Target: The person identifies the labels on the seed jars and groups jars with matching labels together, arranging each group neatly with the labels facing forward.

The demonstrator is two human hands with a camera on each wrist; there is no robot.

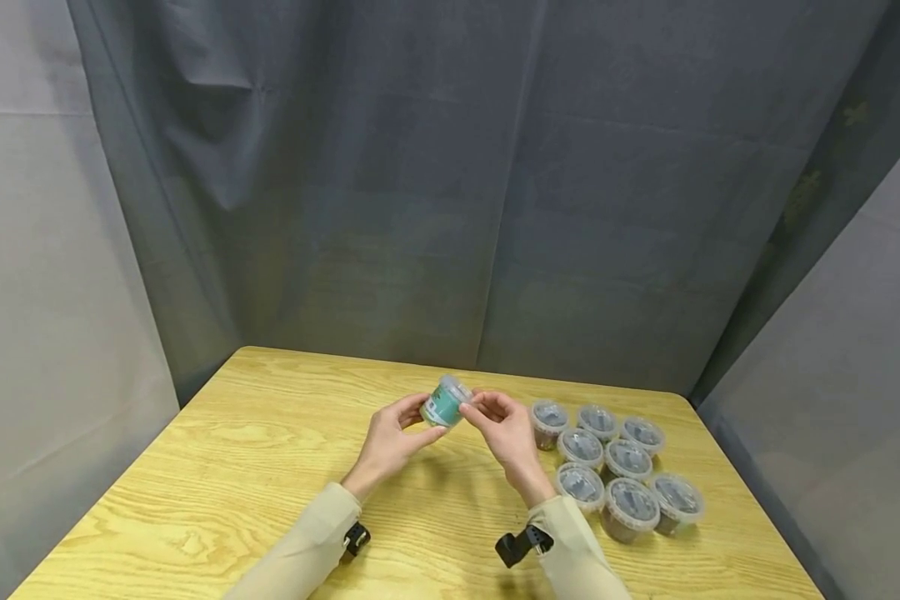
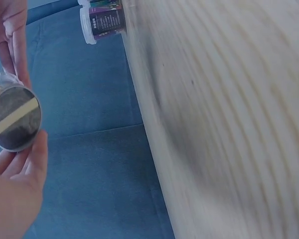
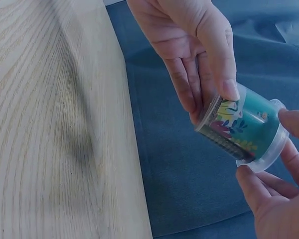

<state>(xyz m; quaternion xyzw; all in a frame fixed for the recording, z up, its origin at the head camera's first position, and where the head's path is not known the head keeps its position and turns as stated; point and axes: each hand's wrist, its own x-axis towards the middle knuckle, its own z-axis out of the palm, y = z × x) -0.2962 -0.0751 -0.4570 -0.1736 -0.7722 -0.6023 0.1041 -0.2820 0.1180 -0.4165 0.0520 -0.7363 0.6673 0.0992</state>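
Both hands hold one small clear plastic cup (image 1: 445, 402) with a teal printed label above the middle of the wooden table (image 1: 232, 467). The cup is tilted, its lid end toward the right hand. My left hand (image 1: 426, 422) grips the cup's base end with thumb and fingers. My right hand (image 1: 475, 408) pinches the rim at the lid end. In the right wrist view the cup (image 3: 244, 128) lies between the left hand (image 3: 209, 84) above and the right hand's fingertips (image 3: 251, 181) below. The left wrist view shows the cup's dark round bottom (image 2: 15, 118).
Several lidded cups (image 1: 607, 467) with dark contents stand clustered on the table's right side, close to my right forearm. Two of them (image 2: 102, 20) show at the top of the left wrist view. Grey-blue cloth (image 1: 450, 183) hangs behind and beside the table.
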